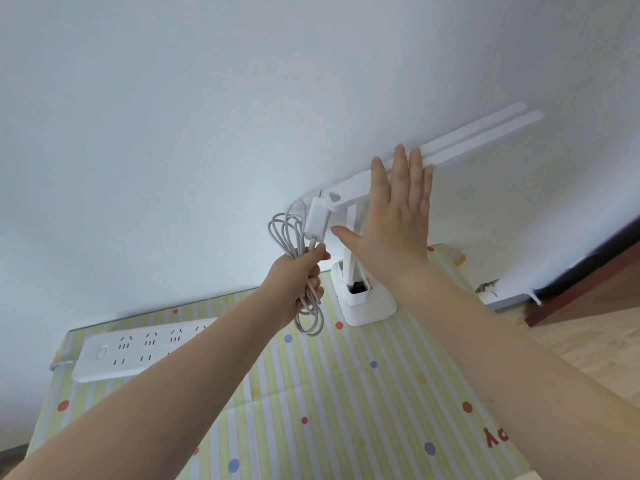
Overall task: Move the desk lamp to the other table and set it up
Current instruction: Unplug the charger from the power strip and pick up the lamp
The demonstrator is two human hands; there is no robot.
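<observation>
The white desk lamp (360,299) stands on its flat base at the far right corner of the desk (311,410), close to the pale wall (207,98). Its post rises upright, and its 2 long head bars (485,133) reach up and to the right along the wall. The right hand (394,216) is spread flat with straight fingers, held in front of the lamp's arm; whether it touches the lamp cannot be told. The left hand (298,282) grips a coiled white cable (291,237), with the white power adapter (317,220) standing up above the fist, just left of the lamp post. A striped, dotted cloth (346,393) covers the desk. A white power strip (138,351) lies on the cloth at the left, well apart from the lamp.
</observation>
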